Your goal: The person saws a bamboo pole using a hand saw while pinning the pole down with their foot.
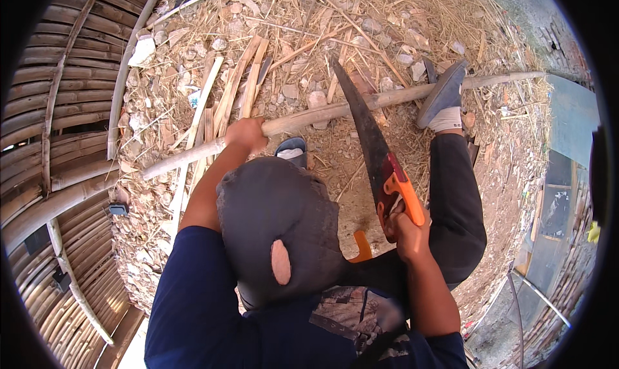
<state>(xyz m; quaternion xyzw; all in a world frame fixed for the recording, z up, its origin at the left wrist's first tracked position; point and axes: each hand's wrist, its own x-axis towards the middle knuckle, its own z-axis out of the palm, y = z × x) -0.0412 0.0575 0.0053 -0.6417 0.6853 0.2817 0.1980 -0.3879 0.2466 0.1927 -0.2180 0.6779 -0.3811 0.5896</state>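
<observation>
Our bent left knee in dark trousers fills the lower middle, a torn hole showing skin. At the left edge stands a slatted bamboo wall, and split strips lie on the littered ground beside it. Our left hand has its fingers folded over the pole towards its left end; their undersides are hidden. The pole lies slantwise in front of us, passing just beyond our left shoe and on towards the grey-blue panel at far right. Near its middle the saw crosses above it, dark blade pointing away; from overhead we cannot tell whether the teeth touch the pole. Our right hand is wrapped around the orange saw handle, and farther right our right shoe sits over the pole, apparently pinning it. We judge the step in hand to be sawing across the pole, probably at or near the start of a cut, since no kerf shows. The next move likely calls for steady weight through left hand and shoe, so nothing rolls, and long, even strokes clear of our leg.
</observation>
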